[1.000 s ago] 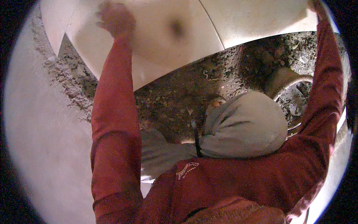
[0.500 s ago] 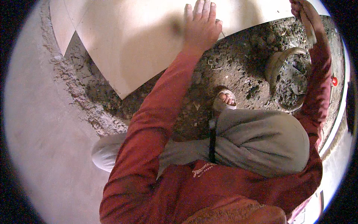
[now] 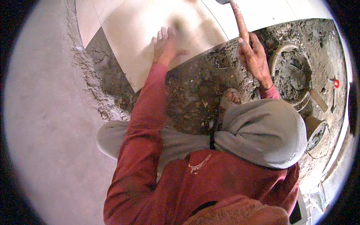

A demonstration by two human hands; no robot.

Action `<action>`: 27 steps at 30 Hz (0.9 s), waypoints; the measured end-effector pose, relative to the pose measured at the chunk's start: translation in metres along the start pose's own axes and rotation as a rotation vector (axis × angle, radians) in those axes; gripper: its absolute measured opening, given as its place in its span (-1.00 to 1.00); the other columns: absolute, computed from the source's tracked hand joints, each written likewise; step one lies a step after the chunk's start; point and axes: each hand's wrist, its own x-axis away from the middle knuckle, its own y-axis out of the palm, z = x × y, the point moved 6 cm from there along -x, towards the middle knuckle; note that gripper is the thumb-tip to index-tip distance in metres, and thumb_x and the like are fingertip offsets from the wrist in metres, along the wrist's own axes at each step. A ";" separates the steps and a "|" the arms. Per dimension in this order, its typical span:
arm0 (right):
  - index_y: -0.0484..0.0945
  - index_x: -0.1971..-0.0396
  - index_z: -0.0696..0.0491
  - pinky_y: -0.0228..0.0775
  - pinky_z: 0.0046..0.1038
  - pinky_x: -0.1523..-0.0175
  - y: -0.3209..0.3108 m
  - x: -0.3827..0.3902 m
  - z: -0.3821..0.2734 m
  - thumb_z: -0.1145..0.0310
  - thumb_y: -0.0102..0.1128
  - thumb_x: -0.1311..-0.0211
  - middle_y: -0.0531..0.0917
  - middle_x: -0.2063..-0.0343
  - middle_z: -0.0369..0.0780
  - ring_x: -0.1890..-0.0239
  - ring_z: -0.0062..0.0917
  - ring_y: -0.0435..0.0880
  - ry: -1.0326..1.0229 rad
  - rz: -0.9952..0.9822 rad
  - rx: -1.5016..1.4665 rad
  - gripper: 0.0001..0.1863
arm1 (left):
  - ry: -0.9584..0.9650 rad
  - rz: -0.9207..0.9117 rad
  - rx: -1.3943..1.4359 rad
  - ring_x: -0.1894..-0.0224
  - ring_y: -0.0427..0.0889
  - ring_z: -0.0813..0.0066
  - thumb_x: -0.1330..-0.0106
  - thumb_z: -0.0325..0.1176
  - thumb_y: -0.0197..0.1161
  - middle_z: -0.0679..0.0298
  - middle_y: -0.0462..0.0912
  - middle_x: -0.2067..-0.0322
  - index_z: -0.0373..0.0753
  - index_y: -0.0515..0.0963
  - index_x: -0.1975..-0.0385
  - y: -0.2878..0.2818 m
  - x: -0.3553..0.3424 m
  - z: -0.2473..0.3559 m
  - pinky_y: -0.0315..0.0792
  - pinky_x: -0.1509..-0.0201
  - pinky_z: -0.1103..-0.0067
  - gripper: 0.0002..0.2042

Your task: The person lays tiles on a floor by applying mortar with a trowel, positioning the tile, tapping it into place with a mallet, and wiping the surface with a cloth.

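Observation:
My left hand lies on a large pale floor tile, its fingers stretched and the thumb out to the side. To the right, my right hand is wrapped round the worn wooden handle of a hammer. The hammer points away from me over the neighbouring tiles. Only a bit of its dark grey head shows at the top rim, so I cannot tell what kind of hammer it is. The near corner of the tile juts out over rough, dark mortar bed.
A round pan of mortar stands at the right, with a trowel resting in it. Nearby are a bucket and a small red-topped tool. Smooth grey floor lies left, past a crumbly mortar edge. My bare foot rests on the bed.
My right hand has come from the far right towards the middle, and the hammer now shows in it. My left hand has shifted left and nearer across the tile. The view has turned slightly.

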 end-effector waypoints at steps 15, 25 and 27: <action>0.36 0.16 0.20 0.47 0.05 0.26 0.049 -0.045 0.003 0.00 0.06 -0.49 0.63 0.46 0.20 0.34 0.18 0.67 -0.296 0.019 0.631 -0.53 | -0.105 -0.115 -0.048 -0.59 -0.17 -0.07 0.02 0.34 0.46 -0.18 -0.16 -0.53 -0.39 -0.14 -0.51 -0.018 0.020 0.012 -0.14 -0.52 -0.09 0.29; 0.38 0.04 0.22 0.52 0.07 0.23 0.065 -0.035 0.008 0.06 0.07 -0.48 0.65 0.45 0.20 0.31 0.18 0.68 -0.156 -0.017 0.683 -0.55 | -0.145 -0.192 -0.024 -0.59 -0.22 -0.08 -0.01 0.30 0.46 -0.14 -0.20 -0.55 -0.32 -0.15 -0.54 -0.013 0.016 0.011 -0.15 -0.51 -0.13 0.26; 0.37 0.04 0.21 0.51 0.07 0.22 0.068 -0.032 0.008 0.07 0.07 -0.48 0.65 0.45 0.21 0.31 0.17 0.68 -0.118 -0.053 0.706 -0.56 | -0.128 -0.168 -0.017 -0.59 -0.22 -0.10 -0.02 0.29 0.47 -0.13 -0.20 -0.55 -0.30 -0.15 -0.54 -0.011 0.016 0.011 -0.13 -0.51 -0.14 0.25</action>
